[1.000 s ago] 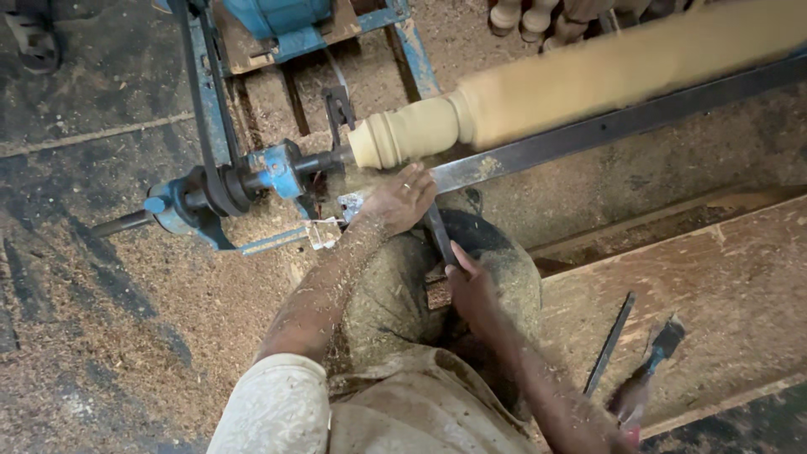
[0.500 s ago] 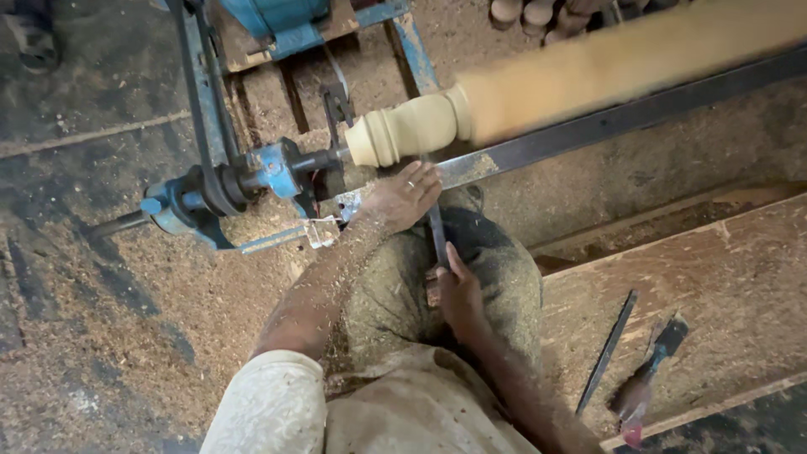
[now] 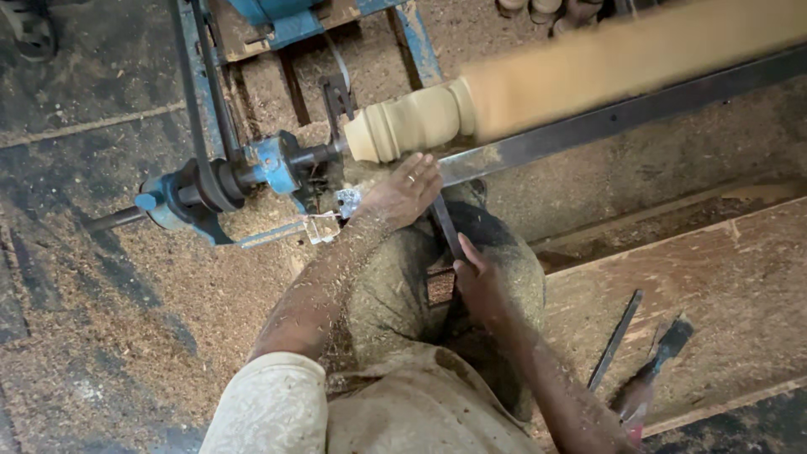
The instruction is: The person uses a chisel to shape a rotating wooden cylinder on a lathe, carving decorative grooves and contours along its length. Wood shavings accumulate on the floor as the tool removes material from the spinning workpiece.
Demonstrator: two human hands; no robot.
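Seen from the head camera looking straight down, a person sits on a sawdust-covered floor (image 3: pixel 101 336) at a wood lathe, knees drawn up under dusty olive trousers. A long pale wooden spindle, round and blurred with spinning (image 3: pixel 588 76), runs from the middle of the frame up toward the top right corner; its left end is already shaped into rounded beads and meets the blue-painted metal headstock with its dark belt pulley (image 3: pixel 227 181) at centre left. Just below the spindle a long dark steel tool-rest bar (image 3: pixel 605 126) lies parallel to it. The left hand (image 3: pixel 403 189), wearing a ring, lies palm down on the near end of that bar, fingers pressed together and curled over a long dark flat steel chisel (image 3: pixel 445 227), pinning its blade to the rest right beside the beaded end. The right hand (image 3: pixel 479 282) sits lower, over the knee, fingers wrapped closed round the chisel's handle end. As a judgement, the cut goes best with the blade kept flat and firm on the bar, the lower hand steering slowly and lightly, and fingers clear of the turning wood. At lower right a bare wooden plank platform (image 3: pixel 723 277) carries a thin dark metal rod (image 3: pixel 614 340) and a second dark chisel-like tool with a reddish handle (image 3: pixel 656 370), near the platform's front edge. No container is in view; loose shavings simply lie across the floor.
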